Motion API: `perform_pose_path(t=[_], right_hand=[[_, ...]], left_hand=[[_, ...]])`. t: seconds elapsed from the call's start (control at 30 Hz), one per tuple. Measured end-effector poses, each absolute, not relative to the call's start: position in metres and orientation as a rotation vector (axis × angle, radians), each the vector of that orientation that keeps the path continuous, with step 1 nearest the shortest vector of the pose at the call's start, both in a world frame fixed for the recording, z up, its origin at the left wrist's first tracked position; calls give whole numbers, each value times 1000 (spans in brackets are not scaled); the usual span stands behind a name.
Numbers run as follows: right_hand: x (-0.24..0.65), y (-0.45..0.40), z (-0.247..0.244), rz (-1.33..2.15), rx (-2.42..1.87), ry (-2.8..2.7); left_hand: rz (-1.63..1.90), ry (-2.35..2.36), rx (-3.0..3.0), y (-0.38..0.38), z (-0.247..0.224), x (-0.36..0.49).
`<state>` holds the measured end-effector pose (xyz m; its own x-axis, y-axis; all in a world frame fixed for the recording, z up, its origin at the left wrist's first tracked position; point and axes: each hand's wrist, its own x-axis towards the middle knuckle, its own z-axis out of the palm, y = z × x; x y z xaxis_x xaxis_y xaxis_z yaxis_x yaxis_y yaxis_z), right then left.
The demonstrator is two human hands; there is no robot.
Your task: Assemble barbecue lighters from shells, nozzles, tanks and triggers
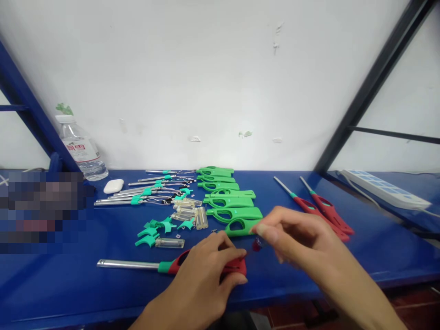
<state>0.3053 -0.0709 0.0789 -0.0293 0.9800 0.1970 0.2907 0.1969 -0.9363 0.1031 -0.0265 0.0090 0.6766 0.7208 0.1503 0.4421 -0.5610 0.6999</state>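
My left hand (209, 263) is wrapped around the red body of a long-nosed gas lighter (178, 262) lying near the table's front edge. Its silver tube points left, past a teal collar, and my fingers cover much of the body. Just right of the lighter's end, my right hand (292, 238) is closed in a pinch. A small dark red, partly see-through piece (257, 244) shows blurred under those fingertips; its kind cannot be made out. Behind the hands lie several green lighter shells (237, 213), clear fuel tanks (170, 243) and teal triggers (147, 240).
Several silver tubes with wires (132, 200) lie at the back left, near a white case (113, 186) and a water bottle (82, 149). Two red lighters (332, 215) rest on the right. A power strip (385, 188) lies beyond the dark frame post (357, 101).
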Motion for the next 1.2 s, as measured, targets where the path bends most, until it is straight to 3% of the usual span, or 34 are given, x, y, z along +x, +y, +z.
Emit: perform_pose_path(t=[0.3,0.57,1.1,1.2], right_hand=[[290,-66,72,854,-1237,-1371],[306,-72,78,1045,-1203,-1602],[301,-67,74,1025,-1249,-1457],[301,-66,70,892,-1277,-1427]], left_hand=[[565,885,2255,-24,9,105],[565,902,2248,-27,11,104],[581,899,2259,-27,10,104],[566,899,2255,-26,11,105]])
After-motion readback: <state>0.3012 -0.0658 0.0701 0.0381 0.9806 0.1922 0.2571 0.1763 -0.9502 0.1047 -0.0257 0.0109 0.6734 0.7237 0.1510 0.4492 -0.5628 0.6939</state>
